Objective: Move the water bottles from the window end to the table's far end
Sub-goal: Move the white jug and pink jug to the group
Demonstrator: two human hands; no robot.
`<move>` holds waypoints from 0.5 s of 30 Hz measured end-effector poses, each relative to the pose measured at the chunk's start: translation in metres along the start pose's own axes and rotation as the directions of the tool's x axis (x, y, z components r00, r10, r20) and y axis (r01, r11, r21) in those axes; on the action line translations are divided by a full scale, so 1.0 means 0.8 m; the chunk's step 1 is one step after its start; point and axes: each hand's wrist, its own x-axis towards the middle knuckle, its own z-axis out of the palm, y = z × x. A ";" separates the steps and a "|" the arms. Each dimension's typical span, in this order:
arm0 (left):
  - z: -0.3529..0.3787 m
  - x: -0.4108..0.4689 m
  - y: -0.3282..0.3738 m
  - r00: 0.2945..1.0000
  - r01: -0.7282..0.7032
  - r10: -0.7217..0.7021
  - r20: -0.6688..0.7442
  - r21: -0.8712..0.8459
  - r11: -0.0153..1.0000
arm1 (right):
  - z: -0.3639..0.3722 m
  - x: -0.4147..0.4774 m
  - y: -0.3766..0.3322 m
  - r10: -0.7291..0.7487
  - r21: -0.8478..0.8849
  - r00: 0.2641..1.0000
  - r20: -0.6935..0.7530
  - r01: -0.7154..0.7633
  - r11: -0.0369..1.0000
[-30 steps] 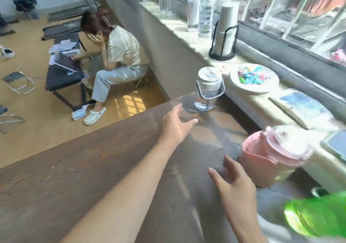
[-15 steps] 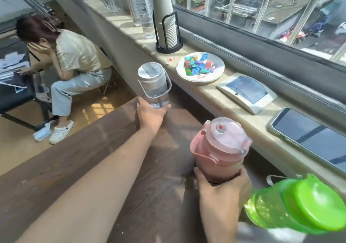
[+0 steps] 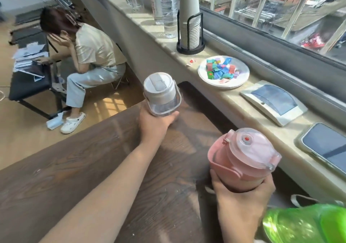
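My left hand grips the lower part of a clear water bottle with a grey lid and bail handle, held above the dark wooden table near its window-side corner. My right hand wraps around the base of a pink bottle with a clear lid, close to the windowsill. A green bottle sits at the bottom right corner, partly cut off by the frame edge.
The windowsill carries a plate of coloured wrappers, a stack of paper cups in a black holder, clear plastic bottles, a white device and a phone. A person sits hunched on the floor side at left.
Both hands went from reaching open to gripping: the left closed on the grey-lidded bottle, the right on the pink bottle. Both bottles now look raised toward the camera.
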 end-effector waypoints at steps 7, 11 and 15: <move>-0.178 -0.084 -0.079 0.991 0.017 -0.016 -0.136 0.008 1.000 | 0.031 -0.049 -0.001 -0.066 0.019 0.940 0.336 0.063 0.998; -0.294 -0.126 -0.128 0.968 0.096 -0.090 -0.232 0.012 0.995 | 0.072 -0.123 -0.002 -0.084 -0.049 0.848 0.523 0.129 0.991; -0.404 -0.185 -0.170 0.913 0.201 -0.170 -0.371 0.047 0.978 | 0.110 -0.223 -0.022 -0.043 -0.068 0.749 0.661 0.117 0.991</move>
